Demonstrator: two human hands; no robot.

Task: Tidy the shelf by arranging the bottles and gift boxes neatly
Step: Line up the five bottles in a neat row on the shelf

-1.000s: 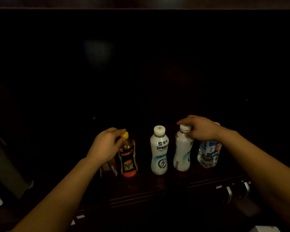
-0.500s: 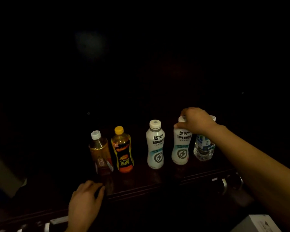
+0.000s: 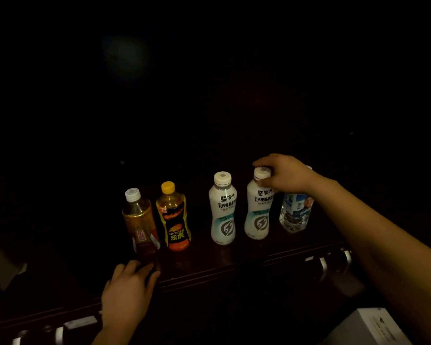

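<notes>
Your left hand (image 3: pixel 127 297) has released the yellow-capped bottle (image 3: pixel 174 217); its grip lies apart at the shelf (image 3: pixel 209 267) front edge. Your right hand (image 3: pixel 284 174) stays clamped on the right white bottle (image 3: pixel 258 215), now upright in the row.

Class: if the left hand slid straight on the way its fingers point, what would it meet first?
Probably the base of the clear plastic bottle of amber tea with a white cap, standing just beyond the left hand on the dark wooden shelf; the dim light leaves the gap unclear.
</notes>
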